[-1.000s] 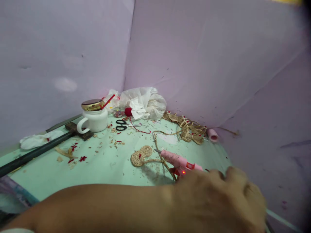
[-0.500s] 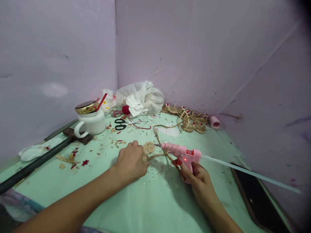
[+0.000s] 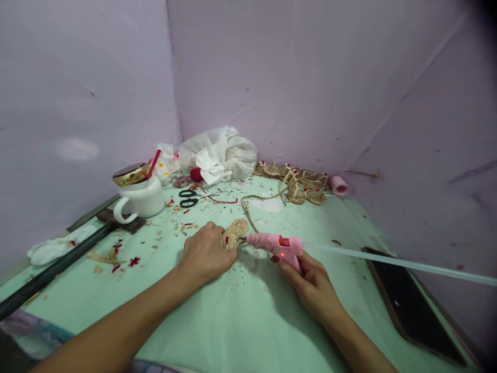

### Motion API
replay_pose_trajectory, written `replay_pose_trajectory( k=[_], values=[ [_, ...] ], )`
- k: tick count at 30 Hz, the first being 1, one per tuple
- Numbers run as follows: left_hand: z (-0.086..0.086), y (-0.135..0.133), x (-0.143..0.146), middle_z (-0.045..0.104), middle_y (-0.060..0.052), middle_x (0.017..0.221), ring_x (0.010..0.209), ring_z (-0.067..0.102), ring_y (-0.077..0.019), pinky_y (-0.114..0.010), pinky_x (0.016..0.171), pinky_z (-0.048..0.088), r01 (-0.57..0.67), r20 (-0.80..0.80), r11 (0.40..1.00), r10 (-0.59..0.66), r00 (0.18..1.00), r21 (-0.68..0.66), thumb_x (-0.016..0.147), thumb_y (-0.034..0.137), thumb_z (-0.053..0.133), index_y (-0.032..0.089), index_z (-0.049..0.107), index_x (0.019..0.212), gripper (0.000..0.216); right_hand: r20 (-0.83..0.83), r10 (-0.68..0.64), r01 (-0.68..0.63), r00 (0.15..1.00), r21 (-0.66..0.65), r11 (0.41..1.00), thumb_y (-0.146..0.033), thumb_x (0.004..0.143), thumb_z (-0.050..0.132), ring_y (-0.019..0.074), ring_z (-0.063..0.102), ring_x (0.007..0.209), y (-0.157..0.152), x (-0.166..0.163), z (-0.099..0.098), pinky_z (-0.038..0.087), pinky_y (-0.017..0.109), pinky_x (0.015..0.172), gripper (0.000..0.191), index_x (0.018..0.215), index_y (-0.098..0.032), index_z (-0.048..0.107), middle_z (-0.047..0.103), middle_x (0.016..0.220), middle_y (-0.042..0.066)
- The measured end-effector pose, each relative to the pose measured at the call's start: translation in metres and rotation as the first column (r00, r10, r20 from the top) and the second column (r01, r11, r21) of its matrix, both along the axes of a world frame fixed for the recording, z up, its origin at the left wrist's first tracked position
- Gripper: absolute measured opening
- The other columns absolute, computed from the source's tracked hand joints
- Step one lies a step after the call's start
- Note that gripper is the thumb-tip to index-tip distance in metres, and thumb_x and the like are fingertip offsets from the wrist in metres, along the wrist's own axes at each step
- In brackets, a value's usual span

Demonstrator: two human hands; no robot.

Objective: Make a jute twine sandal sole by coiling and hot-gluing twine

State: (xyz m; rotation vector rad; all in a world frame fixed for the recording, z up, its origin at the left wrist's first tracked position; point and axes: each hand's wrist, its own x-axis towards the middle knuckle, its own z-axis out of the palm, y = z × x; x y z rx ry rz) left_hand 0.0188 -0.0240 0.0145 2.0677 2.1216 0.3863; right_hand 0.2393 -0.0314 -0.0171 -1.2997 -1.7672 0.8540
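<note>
My left hand (image 3: 205,254) is closed on a coiled jute-rope piece (image 3: 235,232) lying on the mint-green table (image 3: 240,321). My right hand (image 3: 310,280) grips a pink glue gun (image 3: 277,245) with a red light lit; its nozzle touches the coil's right edge. A long clear glue stick (image 3: 399,264) sticks out of the gun to the right. A jute cord (image 3: 256,204) runs from the coil back toward a pile of finished jute pieces (image 3: 298,185).
A white mug with a gold lid (image 3: 137,191) stands at the back left, black scissors (image 3: 190,198) near it. White plastic bags (image 3: 217,155) fill the corner. A pink spool (image 3: 339,185), a dark rod (image 3: 54,269) and a dark slab (image 3: 407,305) lie around.
My left arm came back from reaching across to the right and its hand settled on the jute coil. My right hand took up the glue gun and brought its nozzle to the coil.
</note>
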Motion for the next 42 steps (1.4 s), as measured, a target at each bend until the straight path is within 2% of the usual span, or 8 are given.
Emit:
replay_pose_trajectory(
  k=[8, 14, 19, 25, 30, 42],
  values=[
    [-0.002, 0.003, 0.002, 0.061, -0.005, 0.096, 0.085, 0.059, -0.0248, -0.033, 0.065, 0.040, -0.053, 0.006, 0.998, 0.053, 0.999, -0.027, 0.071, 0.047, 0.049, 0.024, 0.061, 0.094, 0.035, 0.108, 0.001, -0.001, 0.994, 0.000, 1.000, -0.043, 0.082, 0.049, 0.0222, 0.059, 0.077, 0.000, 0.002, -0.005, 0.044, 0.030, 0.070, 0.032, 0.093, -0.015, 0.062, 0.067, 0.085, 0.005],
    [-0.002, 0.001, 0.003, 0.061, -0.005, 0.098, 0.084, 0.060, -0.0243, -0.033, 0.064, 0.039, -0.046, 0.001, 0.999, 0.046, 0.999, 0.008, 0.071, 0.047, 0.049, 0.023, 0.062, 0.094, 0.035, 0.095, 0.004, -0.004, 0.995, 0.003, 1.000, -0.041, 0.084, 0.048, 0.0213, 0.058, 0.077, 0.000, 0.001, -0.007, 0.044, 0.030, 0.070, 0.028, 0.096, -0.019, 0.061, 0.067, 0.087, 0.004],
    [0.000, 0.000, 0.004, 0.062, -0.004, 0.096, 0.083, 0.060, -0.0243, -0.032, 0.063, 0.038, -0.042, 0.007, 0.999, 0.042, 0.999, 0.008, 0.072, 0.047, 0.049, 0.024, 0.062, 0.091, 0.033, 0.082, -0.004, 0.004, 0.997, 0.009, 1.000, -0.039, 0.084, 0.050, 0.0209, 0.057, 0.077, 0.000, 0.000, -0.008, 0.043, 0.029, 0.070, 0.022, 0.089, -0.020, 0.059, 0.064, 0.080, 0.003],
    [-0.001, 0.001, 0.002, 0.062, -0.004, 0.097, 0.082, 0.060, -0.0246, -0.033, 0.063, 0.038, -0.049, 0.011, 0.999, 0.049, 0.999, 0.003, 0.071, 0.048, 0.049, 0.024, 0.062, 0.092, 0.034, 0.089, -0.029, 0.026, 0.996, 0.033, 0.999, -0.041, 0.084, 0.049, 0.0173, 0.053, 0.065, 0.000, 0.001, -0.010, 0.042, 0.027, 0.061, 0.026, 0.091, -0.019, 0.060, 0.061, 0.073, 0.001],
    [-0.002, 0.002, 0.002, 0.062, -0.004, 0.096, 0.083, 0.060, -0.0250, -0.033, 0.064, 0.039, -0.062, 0.021, 0.998, 0.062, 0.998, 0.001, 0.071, 0.050, 0.049, 0.024, 0.062, 0.092, 0.036, 0.101, -0.028, 0.025, 0.994, 0.030, 0.999, -0.040, 0.083, 0.050, 0.0175, 0.053, 0.068, 0.000, 0.002, -0.011, 0.042, 0.027, 0.064, 0.027, 0.096, -0.018, 0.060, 0.063, 0.080, 0.002],
    [0.000, 0.000, 0.003, 0.062, -0.005, 0.099, 0.085, 0.060, -0.0247, -0.032, 0.067, 0.039, -0.072, 0.043, 0.997, 0.073, 0.996, -0.025, 0.071, 0.051, 0.049, 0.024, 0.062, 0.095, 0.038, 0.088, -0.084, 0.080, 0.993, 0.039, 0.996, -0.043, 0.083, 0.050, 0.0163, 0.048, 0.062, 0.001, 0.002, -0.012, 0.039, 0.027, 0.060, 0.028, 0.087, -0.017, 0.059, 0.057, 0.070, 0.001]
  ],
)
